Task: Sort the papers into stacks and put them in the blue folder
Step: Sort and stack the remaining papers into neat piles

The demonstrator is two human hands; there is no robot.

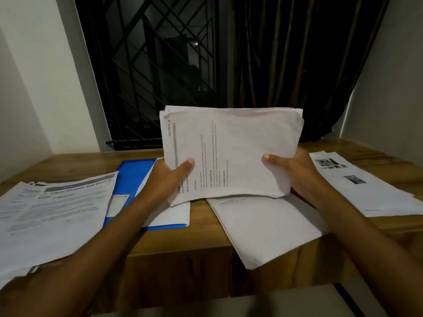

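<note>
Both hands hold a thick stack of printed papers (238,147) upright on its long edge above the middle of the desk. My left hand (169,177) grips its lower left edge, thumb on the front page. My right hand (290,170) grips the lower right edge the same way. The blue folder (131,175) lies flat behind my left forearm, with a white sheet (176,213) lying on its right part. A separate pile of papers (265,227) lies below the held stack and hangs over the desk's front edge.
A spread pile of printed papers (55,213) covers the left of the wooden desk (178,243). Another pile with small photos (361,186) lies at the right. A barred dark window (155,72) and a dark curtain (295,65) stand behind the desk.
</note>
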